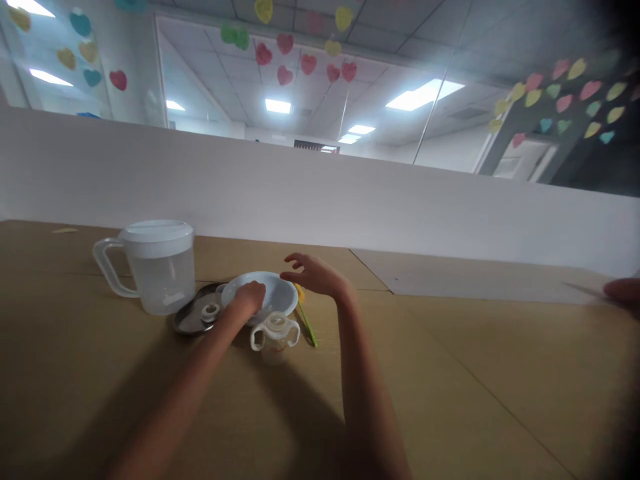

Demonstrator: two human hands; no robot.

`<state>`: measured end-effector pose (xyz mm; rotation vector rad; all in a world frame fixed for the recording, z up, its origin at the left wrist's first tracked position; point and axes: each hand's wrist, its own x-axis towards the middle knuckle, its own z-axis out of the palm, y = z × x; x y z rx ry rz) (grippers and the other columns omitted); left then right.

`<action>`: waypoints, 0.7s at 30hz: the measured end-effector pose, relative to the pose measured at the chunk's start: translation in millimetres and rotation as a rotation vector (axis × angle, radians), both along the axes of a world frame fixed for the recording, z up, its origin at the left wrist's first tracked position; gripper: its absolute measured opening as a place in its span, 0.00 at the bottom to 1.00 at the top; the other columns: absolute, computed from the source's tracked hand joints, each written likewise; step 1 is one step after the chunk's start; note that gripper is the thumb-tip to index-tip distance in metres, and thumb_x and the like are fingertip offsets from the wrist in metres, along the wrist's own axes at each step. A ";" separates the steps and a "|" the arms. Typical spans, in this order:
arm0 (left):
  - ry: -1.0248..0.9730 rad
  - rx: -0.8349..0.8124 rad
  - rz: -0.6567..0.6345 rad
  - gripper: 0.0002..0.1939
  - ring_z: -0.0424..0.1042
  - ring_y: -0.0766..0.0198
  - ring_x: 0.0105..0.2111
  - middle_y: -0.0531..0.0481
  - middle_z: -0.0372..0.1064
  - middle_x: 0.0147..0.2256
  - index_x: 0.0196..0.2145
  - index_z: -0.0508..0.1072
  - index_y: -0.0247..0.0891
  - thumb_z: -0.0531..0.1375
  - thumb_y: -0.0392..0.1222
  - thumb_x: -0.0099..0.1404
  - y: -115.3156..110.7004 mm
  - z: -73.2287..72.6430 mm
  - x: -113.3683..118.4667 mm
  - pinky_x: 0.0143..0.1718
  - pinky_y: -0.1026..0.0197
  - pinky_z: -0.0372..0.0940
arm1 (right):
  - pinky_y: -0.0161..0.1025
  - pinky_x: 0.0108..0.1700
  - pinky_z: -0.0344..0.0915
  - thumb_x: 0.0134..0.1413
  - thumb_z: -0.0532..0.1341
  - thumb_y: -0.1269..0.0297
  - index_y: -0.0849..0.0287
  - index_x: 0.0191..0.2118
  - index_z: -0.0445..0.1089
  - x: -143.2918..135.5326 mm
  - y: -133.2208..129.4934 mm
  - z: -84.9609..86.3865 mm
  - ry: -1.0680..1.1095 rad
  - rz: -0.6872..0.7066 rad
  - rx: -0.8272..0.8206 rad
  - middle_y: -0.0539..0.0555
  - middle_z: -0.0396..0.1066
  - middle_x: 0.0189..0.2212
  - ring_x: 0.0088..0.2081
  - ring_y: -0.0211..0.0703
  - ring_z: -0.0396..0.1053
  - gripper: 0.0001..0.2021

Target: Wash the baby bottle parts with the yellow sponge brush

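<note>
My left hand is closed over the inside of a white bowl; whatever its fingers hold is too small to make out. Above the bowl's right rim, my right hand hangs with its fingers apart and nothing in them. A clear baby bottle with two white handles stands upright just in front of the bowl. To the bowl's left lies a metal tray bearing a white ring-shaped piece. Right of the bowl is a yellow-headed brush with a green handle.
A large clear pitcher with a white lid stands at the left behind the tray. The wooden table runs up to a white wall under windows. Part of a person's hand shows at the right edge.
</note>
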<state>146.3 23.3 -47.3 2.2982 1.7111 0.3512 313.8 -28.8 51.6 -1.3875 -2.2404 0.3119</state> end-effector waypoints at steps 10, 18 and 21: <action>-0.258 -0.022 -0.148 0.11 0.71 0.64 0.30 0.47 0.74 0.28 0.30 0.74 0.34 0.52 0.35 0.56 17.0 -0.1 -11.7 0.33 0.64 0.64 | 0.34 0.32 0.64 0.57 0.58 0.66 0.60 0.45 0.71 -1.0 20.7 -15.1 0.011 0.013 -0.114 0.55 0.75 0.31 0.28 0.38 0.70 0.11; -0.578 -0.046 -0.281 0.12 0.72 0.65 0.32 0.46 0.73 0.33 0.34 0.73 0.32 0.52 0.39 0.58 1.3 39.1 -18.5 0.36 0.63 0.66 | 0.38 0.42 0.64 0.51 0.64 0.65 0.58 0.54 0.64 -20.0 26.4 -22.6 0.072 0.109 0.073 0.59 0.70 0.43 0.43 0.44 0.68 0.23; -0.659 0.002 -0.339 0.11 0.71 0.66 0.32 0.47 0.73 0.32 0.34 0.73 0.33 0.52 0.36 0.57 -17.6 59.7 -19.0 0.36 0.63 0.65 | 0.35 0.36 0.63 0.51 0.63 0.68 0.59 0.48 0.68 -24.3 19.7 -16.1 0.219 0.134 0.171 0.56 0.70 0.37 0.33 0.37 0.68 0.16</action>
